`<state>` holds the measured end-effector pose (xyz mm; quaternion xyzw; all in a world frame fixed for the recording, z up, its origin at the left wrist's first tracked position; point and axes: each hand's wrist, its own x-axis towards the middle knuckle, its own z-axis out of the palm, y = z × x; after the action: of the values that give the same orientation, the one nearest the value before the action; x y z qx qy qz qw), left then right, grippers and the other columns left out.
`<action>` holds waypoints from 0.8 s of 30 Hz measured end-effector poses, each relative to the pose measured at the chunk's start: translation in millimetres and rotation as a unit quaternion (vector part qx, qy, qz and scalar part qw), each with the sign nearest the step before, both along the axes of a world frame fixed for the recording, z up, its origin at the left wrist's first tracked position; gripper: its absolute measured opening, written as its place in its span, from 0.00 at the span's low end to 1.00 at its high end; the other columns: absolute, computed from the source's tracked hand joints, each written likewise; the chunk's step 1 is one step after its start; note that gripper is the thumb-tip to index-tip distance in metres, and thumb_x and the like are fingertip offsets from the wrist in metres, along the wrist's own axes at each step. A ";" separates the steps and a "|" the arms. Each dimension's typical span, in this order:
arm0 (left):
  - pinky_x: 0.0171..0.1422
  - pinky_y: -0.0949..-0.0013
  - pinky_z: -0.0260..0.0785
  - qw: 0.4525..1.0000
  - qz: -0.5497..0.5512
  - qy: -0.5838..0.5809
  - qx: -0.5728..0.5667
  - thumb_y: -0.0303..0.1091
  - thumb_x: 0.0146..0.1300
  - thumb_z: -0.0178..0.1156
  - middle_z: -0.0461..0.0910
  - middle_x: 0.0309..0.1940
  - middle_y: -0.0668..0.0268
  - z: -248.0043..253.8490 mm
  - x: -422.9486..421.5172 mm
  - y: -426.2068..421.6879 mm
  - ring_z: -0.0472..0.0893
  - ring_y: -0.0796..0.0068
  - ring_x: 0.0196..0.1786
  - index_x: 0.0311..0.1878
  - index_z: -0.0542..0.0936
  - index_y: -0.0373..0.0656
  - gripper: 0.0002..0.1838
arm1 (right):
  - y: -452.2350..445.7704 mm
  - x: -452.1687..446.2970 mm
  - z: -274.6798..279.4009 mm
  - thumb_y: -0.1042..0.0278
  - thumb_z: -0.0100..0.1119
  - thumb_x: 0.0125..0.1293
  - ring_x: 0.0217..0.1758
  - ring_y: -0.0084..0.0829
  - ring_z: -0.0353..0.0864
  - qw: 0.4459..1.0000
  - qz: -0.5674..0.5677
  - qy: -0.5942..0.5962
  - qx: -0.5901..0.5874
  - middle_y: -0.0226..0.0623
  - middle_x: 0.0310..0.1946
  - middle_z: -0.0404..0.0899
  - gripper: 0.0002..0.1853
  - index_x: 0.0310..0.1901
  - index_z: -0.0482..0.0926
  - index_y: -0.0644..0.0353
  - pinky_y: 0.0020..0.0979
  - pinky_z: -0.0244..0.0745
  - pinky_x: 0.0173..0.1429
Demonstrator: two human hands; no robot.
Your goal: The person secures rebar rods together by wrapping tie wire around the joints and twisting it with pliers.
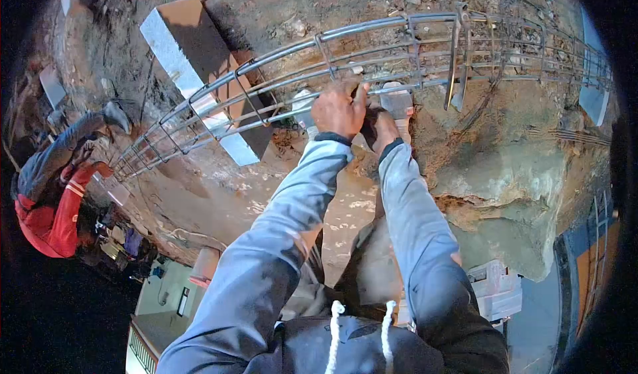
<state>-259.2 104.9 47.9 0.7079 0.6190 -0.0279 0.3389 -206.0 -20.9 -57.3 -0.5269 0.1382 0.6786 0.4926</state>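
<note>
A long rebar cage (286, 110) of steel bars and square ties runs across the view, curved by the lens. My left hand (337, 110) is closed at the cage's near lower bar, with the fingers wrapped about it. Just to the right and slightly nearer to me, my right hand (382, 129) is curled below the same bar. Its fingers are in shadow, and whatever they hold is hidden. Pale blocks (397, 101) lie under the cage beside my hands.
A large block (174, 52) with a pale side lies beneath the cage at left. A co-worker in red (61, 211) bends at the cage's left end. Upright metal strips (455, 62) stand at the cage, right of my hands. Broken concrete (508, 208) lies at right.
</note>
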 end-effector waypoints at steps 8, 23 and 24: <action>0.37 0.64 0.69 0.961 0.212 -0.126 -0.126 0.44 0.57 0.61 0.80 0.27 0.53 42.3 -38.0 -7.9 0.80 0.58 0.31 0.36 0.83 0.39 0.16 | 42.9 -2.8 49.1 0.70 0.60 0.54 0.27 0.26 0.78 0.981 0.099 -0.101 -0.134 0.33 0.26 0.81 0.08 0.35 0.81 0.62 0.29 0.72 0.32; 0.35 0.73 0.71 0.653 0.570 -0.385 -0.318 0.35 0.67 0.52 0.79 0.29 0.66 -71.8 -66.9 -97.6 0.78 0.76 0.32 0.40 0.78 0.39 0.09 | 60.3 -6.2 85.5 0.65 0.58 0.61 0.21 0.21 0.75 0.846 0.402 -0.333 -0.110 0.34 0.21 0.79 0.10 0.31 0.79 0.65 0.25 0.68 0.25; 0.34 0.73 0.71 0.695 0.519 -0.410 -0.281 0.34 0.66 0.52 0.78 0.29 0.66 -82.8 -64.4 -96.4 0.78 0.76 0.32 0.38 0.77 0.40 0.08 | 59.1 -7.2 85.3 0.65 0.58 0.61 0.21 0.21 0.75 0.843 0.407 -0.334 -0.111 0.34 0.21 0.79 0.10 0.31 0.79 0.65 0.25 0.68 0.25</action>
<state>-323.7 8.6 -34.9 0.0866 0.6511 0.2729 0.7030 -213.2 38.2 28.0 -0.7820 -0.1871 0.5809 0.1264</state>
